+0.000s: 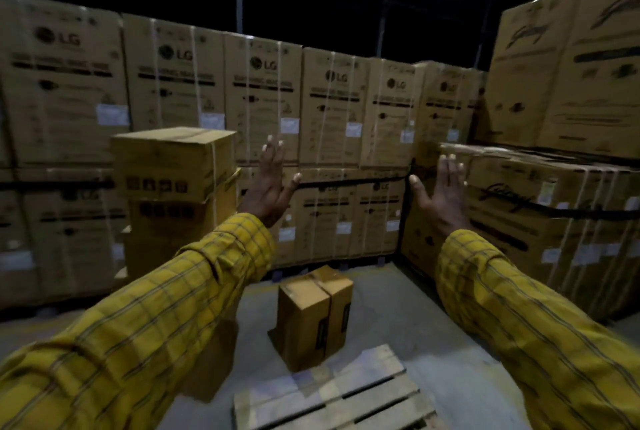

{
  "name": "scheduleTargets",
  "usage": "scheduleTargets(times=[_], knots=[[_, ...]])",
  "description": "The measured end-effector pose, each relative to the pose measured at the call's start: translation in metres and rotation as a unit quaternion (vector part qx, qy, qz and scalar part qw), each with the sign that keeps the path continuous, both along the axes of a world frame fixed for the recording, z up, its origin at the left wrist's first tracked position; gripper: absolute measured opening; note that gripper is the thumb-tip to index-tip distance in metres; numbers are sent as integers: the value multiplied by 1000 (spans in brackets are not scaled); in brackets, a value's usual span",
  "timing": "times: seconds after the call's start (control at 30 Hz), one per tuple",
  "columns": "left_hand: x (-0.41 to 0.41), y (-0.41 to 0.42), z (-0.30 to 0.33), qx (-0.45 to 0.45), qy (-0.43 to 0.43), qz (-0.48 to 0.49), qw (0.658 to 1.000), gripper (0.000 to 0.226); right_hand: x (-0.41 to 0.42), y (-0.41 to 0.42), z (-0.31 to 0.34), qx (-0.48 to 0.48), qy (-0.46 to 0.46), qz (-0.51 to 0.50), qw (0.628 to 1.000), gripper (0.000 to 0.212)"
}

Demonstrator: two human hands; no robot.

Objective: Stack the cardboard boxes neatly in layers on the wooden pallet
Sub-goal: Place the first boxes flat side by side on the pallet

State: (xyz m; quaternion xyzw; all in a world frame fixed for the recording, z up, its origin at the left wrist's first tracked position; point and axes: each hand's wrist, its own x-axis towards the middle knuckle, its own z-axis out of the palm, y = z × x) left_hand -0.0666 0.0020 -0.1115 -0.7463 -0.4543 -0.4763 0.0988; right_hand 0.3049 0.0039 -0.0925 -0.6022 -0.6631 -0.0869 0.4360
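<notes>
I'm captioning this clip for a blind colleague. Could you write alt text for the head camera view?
A person in yellow checked sleeves holds the left hand and right hand open and empty in mid-air. Below them a wooden pallet lies bare on the floor, with a small cardboard box standing just beyond it. Walls of large cartons stand behind.

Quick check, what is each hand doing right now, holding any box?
Left hand: open, fingers spread, holding nothing.
Right hand: open, fingers spread, holding nothing.

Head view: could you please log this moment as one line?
left hand: open, raised, empty | right hand: open, raised, empty | box: on floor beyond pallet | pallet: bare where visible
</notes>
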Motion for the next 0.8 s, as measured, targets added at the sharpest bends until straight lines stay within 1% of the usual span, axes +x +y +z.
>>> scheduleTargets(times=[0.07,0.13,0.23,0.37,0.43,0.53,0.67,0.73,0.8], knots=[[-22,-4,-25,-17,-28,-15,999,76,-27,13,-29,-28,75,59,995,87],[-51,-3,-49,-36,-35,-11,999,73,-59,26,-56,-64,123,110,984,84],[-103,14,-78,-55,-46,4,997,73,-119,49,-87,-101,158,163,969,78],[-176,59,-90,-60,-86,14,994,83,-217,94,-103,-124,183,195,956,76],[-216,89,-89,-62,-111,15,992,82,-276,125,-100,-123,196,215,949,77],[-263,126,-84,-63,-123,10,990,80,-354,163,-85,-118,225,264,930,76],[-341,176,-74,-65,-108,4,992,77,-463,217,-59,-109,263,312,906,81],[-375,191,-67,-61,-112,0,992,78,-506,240,-45,-112,279,320,898,87],[-409,203,-62,-58,-119,5,991,75,-543,260,-35,-117,292,328,891,86]])
